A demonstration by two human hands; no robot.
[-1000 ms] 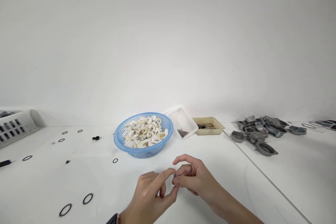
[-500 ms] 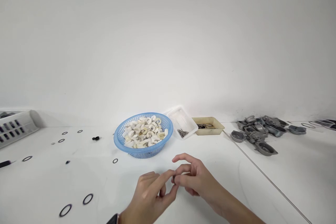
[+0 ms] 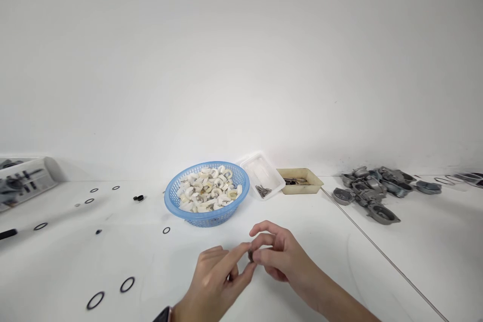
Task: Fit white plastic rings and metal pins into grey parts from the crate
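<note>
Near the front centre of the white table, my left hand (image 3: 219, 276) and my right hand (image 3: 283, 256) meet at the fingertips. Pinched between them is a small dark part (image 3: 250, 255), mostly covered by the fingers; its shape is hard to make out. Both thumbs and forefingers touch it. Just beyond my hands stands a blue basket (image 3: 211, 220) filled with white and yellowish curved pieces (image 3: 207, 191). A white tray (image 3: 264, 171) with thin metal pins (image 3: 263, 190) leans beside it, touching a beige tray (image 3: 302, 189).
Grey metal housings (image 3: 366, 188) are heaped at the right, beyond a thin seam (image 3: 381, 254). Black rings (image 3: 95, 300) lie scattered on the left. A white slatted basket (image 3: 49, 173) sits at the far left, with a blurred grey object before it.
A blurred grey object has appeared in front of the slatted basket at the far left. The small part looks slightly turned between my fingertips; my hands have hardly moved.
</note>
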